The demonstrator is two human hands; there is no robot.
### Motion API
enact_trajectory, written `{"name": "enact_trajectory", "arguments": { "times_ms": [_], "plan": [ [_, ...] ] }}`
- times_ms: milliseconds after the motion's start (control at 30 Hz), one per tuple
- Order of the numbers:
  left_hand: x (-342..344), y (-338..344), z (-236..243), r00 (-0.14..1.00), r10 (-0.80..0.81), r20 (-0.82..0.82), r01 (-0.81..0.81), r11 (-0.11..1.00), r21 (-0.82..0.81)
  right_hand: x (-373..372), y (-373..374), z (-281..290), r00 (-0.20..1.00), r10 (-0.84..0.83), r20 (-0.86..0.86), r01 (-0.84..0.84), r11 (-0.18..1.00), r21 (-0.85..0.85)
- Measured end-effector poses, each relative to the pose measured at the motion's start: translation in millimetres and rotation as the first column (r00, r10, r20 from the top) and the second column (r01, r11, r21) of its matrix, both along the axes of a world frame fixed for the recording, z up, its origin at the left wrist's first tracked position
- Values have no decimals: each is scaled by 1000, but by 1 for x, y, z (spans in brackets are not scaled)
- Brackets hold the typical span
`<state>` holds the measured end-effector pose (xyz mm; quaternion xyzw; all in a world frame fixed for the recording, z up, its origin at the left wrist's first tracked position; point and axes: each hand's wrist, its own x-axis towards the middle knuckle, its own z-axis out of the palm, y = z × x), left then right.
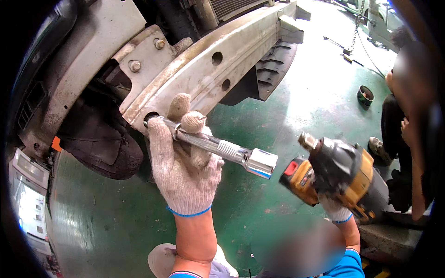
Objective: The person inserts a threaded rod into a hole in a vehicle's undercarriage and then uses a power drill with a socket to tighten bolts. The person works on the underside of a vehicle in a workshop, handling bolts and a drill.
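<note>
My left hand [185, 160], in a white knit glove with a blue cuff, is closed around a chrome extension bar [211, 144]. The bar's far end sits in a round hole near the left end of the metal bumper beam [185, 88]. A socket [261, 163] forms its near end, pointing to the right. In my right hand [334, 208], also gloved, is a black and yellow cordless impact wrench [345, 171], slightly blurred. The wrench's bare square drive [308, 140] points up and left, apart from the socket. The wrench hides most of my right fingers.
Two bolts [135, 66] show on the beam's bracket [150, 58]. A black plastic panel [273, 69] hangs beneath the beam, and a black wheel-well piece [102, 143] sits at left. Another person [403, 129] is low at right, near a small round container [365, 96] on the green floor [259, 204].
</note>
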<state>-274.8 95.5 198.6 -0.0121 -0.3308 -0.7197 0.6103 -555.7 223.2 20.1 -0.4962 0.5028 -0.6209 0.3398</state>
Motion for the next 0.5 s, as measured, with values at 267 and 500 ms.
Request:
{"name": "enact_trajectory", "arguments": {
  "times_ms": [267, 500],
  "plan": [
    [-1, 4, 5, 1000, 20, -17, -19, 999, 47, 23, 13, 47, 990, 34, -139, -36, 999, -14],
    [2, 3, 3, 1000, 4, -19, -3, 999, 44, 30, 11, 64, 978, 28, -208, -33, 999, -19]
  ]
}}
